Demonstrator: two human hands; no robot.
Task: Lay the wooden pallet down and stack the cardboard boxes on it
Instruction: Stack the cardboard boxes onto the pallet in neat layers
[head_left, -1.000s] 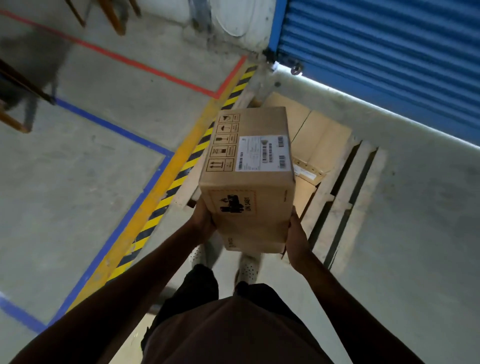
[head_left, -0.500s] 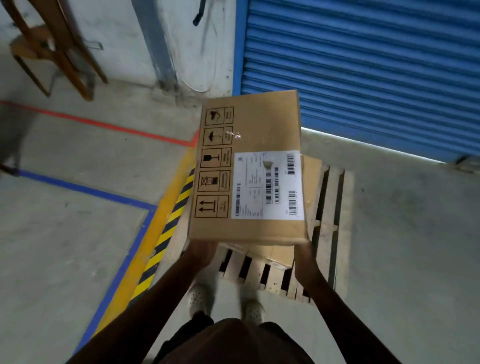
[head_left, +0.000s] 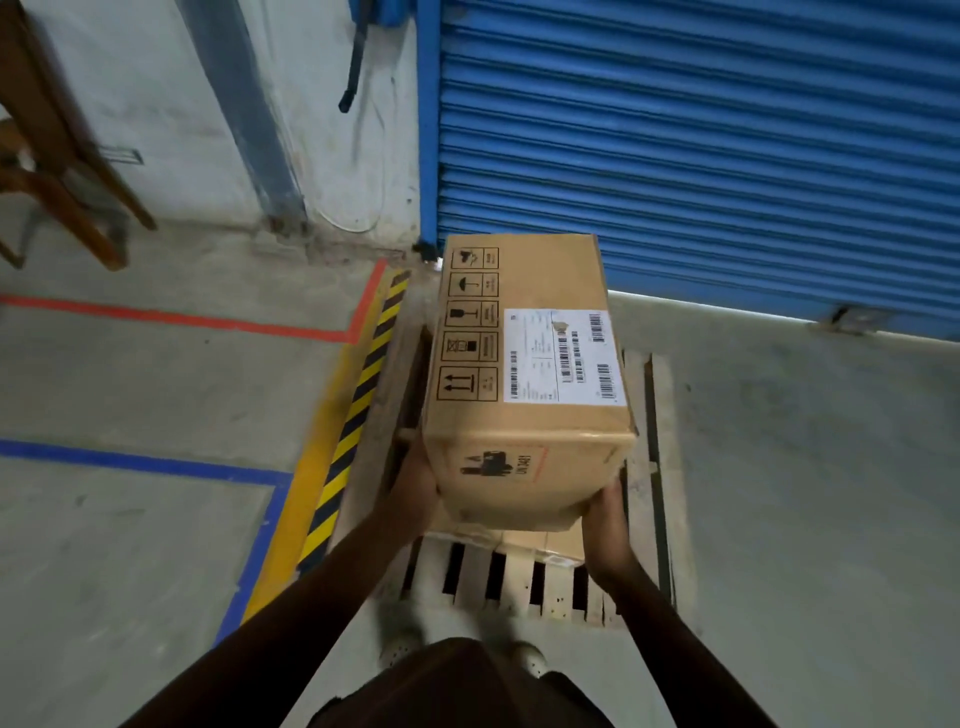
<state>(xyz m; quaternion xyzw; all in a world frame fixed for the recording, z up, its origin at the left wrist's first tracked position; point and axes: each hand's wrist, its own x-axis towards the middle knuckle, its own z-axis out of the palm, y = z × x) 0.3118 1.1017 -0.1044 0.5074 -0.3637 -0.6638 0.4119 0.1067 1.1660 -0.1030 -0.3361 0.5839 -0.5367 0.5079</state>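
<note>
I hold a brown cardboard box (head_left: 524, 395) with a white shipping label and black handling symbols on its top. My left hand (head_left: 415, 486) grips its lower left side and my right hand (head_left: 605, 525) its lower right corner. The box hangs over the wooden pallet (head_left: 524, 577), which lies flat on the floor in front of my feet. Under the held box, the edge of another cardboard box (head_left: 558, 545) shows on the pallet; most of it is hidden.
A blue roller shutter (head_left: 701, 145) closes the far side behind the pallet. Yellow-black hazard tape (head_left: 358, 421) runs along the pallet's left, with red and blue floor lines beyond. Wooden furniture legs (head_left: 57, 171) stand at the far left. Bare concrete floor lies to the right.
I have stepped up to the pallet. The box has come down and forward over the box lying on the pallet, with both hands still gripping it.
</note>
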